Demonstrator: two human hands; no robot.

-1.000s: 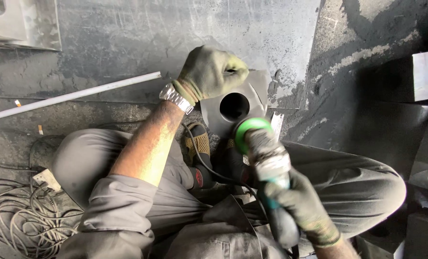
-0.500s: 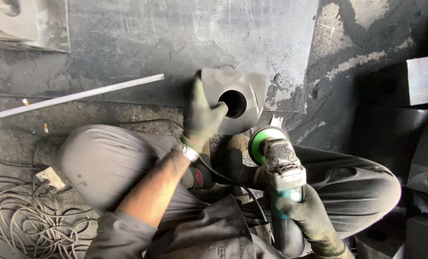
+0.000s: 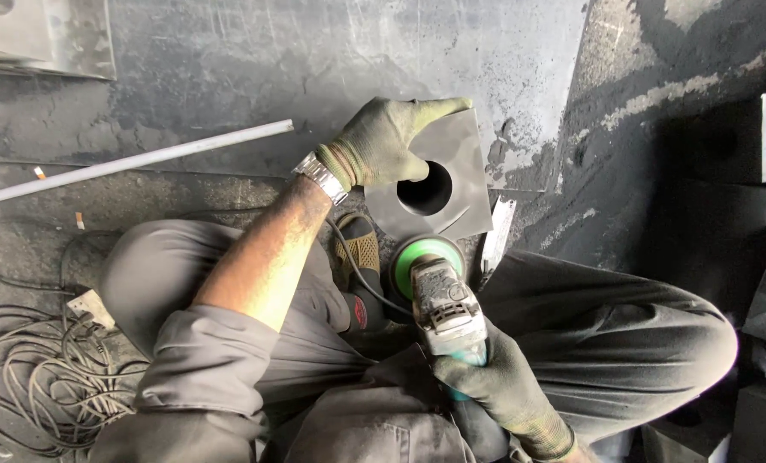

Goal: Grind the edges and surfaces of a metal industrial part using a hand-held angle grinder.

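Two gloved hands, one workpiece, one power tool.

Item: square grey steel plate with a round hole (image 3: 462,176), propped on the dark metal floor (image 3: 229,60) between the seated person's knees, tilted toward them, likely so its near edge meets the tool.

Left hand (image 3: 383,141), olive work glove, silver wristwatch (image 3: 320,177): fingers spread and pressed on the plate's upper left corner, seemingly steadying it.

Right hand (image 3: 494,386), matching glove: fingers clenched round the body of a grey angle grinder with a green disc guard (image 3: 434,279); disc just at the plate's lower edge, contact uncertain.

Black cable (image 3: 357,274) runs from the grinder leftward.

Nearby: long pale metal rod (image 3: 134,161); coiled grey wires (image 3: 23,377).

Labels, signs: none legible.
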